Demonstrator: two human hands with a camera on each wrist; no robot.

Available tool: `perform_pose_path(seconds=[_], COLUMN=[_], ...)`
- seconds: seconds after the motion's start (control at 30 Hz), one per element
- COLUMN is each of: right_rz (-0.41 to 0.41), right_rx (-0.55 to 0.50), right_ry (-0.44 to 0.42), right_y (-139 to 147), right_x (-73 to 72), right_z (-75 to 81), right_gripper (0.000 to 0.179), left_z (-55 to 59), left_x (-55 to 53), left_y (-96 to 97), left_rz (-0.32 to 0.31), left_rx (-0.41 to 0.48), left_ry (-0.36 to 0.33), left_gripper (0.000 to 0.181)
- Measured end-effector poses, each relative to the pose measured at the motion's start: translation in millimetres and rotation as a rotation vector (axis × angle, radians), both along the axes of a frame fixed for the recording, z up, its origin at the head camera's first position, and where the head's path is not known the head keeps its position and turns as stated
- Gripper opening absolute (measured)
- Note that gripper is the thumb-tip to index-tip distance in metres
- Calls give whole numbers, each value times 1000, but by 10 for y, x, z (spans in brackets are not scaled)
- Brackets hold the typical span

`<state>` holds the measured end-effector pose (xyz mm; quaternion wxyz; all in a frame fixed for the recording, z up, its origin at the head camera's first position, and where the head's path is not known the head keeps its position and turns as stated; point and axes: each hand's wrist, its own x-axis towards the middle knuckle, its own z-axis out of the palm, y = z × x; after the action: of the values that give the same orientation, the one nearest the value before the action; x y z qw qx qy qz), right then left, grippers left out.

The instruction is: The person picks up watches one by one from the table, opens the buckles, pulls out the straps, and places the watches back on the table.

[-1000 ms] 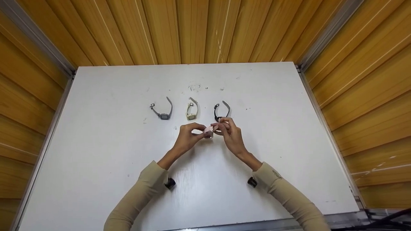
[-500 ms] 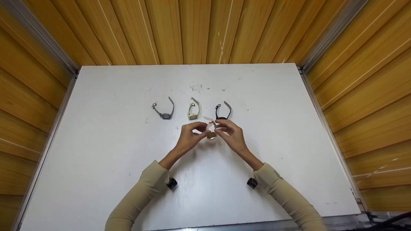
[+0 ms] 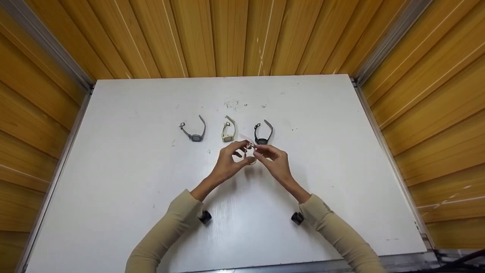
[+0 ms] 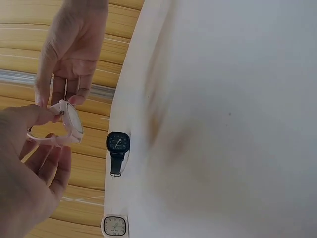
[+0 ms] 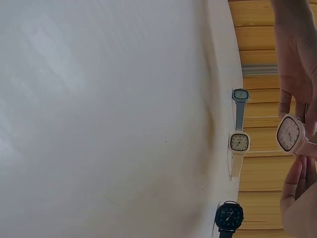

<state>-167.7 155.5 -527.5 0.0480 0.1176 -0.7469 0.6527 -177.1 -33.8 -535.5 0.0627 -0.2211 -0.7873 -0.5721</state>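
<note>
A pale pink wristwatch [image 3: 251,160] is held above the table between both hands, its strap bent into a loop. One strap end points up and away in the head view. My left hand [image 3: 227,163] grips it from the left, thumb low near the case and fingers up at the strap. From the right, my right hand [image 3: 277,163] pinches the strap side with thumb and fingers. The right wrist view shows the squarish white dial [image 5: 288,134] facing out. Fingers partly hide the buckle area. Just beyond the hands lies a black watch [image 3: 262,141].
A cream watch [image 3: 227,138] and a grey watch [image 3: 196,138] lie left of the black one, in a row with straps spread upward. All rest on a white table [image 3: 113,170] with small marks. Wood-look panels [image 3: 227,38] stand behind and at both sides.
The pink watch has turned, so its strap loop shows and one end points up. The left hand has moved slightly right, its fingers higher on the strap. The right hand has uncovered the black watch.
</note>
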Motion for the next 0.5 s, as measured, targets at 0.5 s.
perform_pose_path(seconds=[0.5], right_rz=[-35], right_rx=[-44], right_ry=[174], right_y=[4], right_x=[10], right_z=[-130], right_gripper=[20], left_z=[124], left_x=[-40], left_y=[42], left_rz=[40], left_rx=[170], left_ry=[-161], left_gripper=[14])
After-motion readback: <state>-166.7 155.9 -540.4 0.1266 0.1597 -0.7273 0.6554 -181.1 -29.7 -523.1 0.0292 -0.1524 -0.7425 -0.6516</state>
